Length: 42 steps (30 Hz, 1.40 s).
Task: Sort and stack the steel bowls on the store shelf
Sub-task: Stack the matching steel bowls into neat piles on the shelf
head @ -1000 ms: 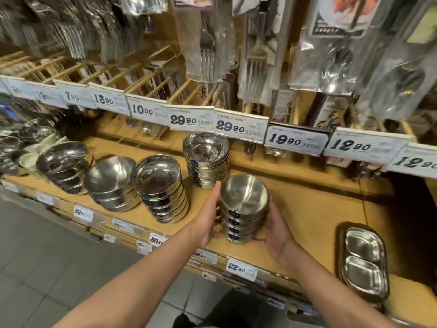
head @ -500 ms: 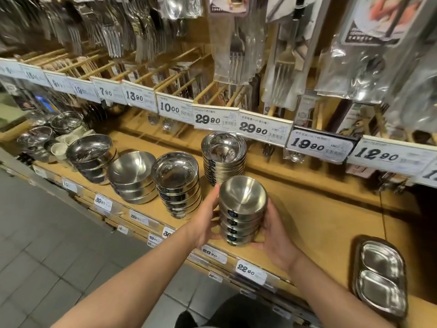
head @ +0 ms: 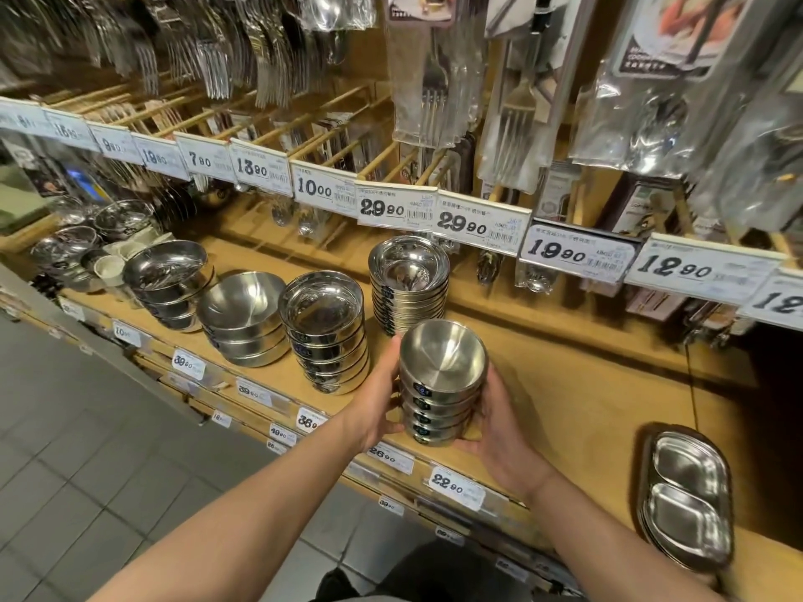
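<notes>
both hands, left hand (head: 382, 401) and right hand (head: 499, 432), clasp the bowl stack (head: 441, 384) with curled fingers.

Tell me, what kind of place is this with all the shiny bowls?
Most likely a shop's kitchenware aisle. Price tags line the wooden shelf, packaged forks hang above, and stacks of steel bowls sit out for sale.

upper rail tags (head: 478, 225): 29.90 | 19.90 | 12.90 | shelf-edge tag (head: 455, 487): 22.90
</notes>
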Motion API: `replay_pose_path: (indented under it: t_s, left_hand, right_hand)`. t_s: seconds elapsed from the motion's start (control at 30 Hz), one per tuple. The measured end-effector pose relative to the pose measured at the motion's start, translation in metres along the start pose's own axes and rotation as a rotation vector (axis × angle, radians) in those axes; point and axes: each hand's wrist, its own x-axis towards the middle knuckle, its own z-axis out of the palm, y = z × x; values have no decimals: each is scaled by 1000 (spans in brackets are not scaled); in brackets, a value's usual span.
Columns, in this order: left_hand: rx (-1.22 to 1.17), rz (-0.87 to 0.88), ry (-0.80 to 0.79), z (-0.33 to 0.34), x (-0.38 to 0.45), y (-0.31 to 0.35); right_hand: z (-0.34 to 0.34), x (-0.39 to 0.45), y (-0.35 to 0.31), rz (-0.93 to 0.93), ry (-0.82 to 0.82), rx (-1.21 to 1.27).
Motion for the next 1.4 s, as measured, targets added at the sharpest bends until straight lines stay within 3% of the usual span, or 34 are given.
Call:
replay_pose_path:
  t_s: [0.57,1.07,1.4]
  left_hand:
    - [19,-40,-52,-2,-5,8]
    - [86,31,93,-15,-9,18]
    - [37,64,105,-7,-21,25]
  right_hand:
    - [-8,-1,-3,18,-64,-56]
    - [-33,-1,-23,1,157,-270]
    - [-17,-6,-34,41,132,-244]
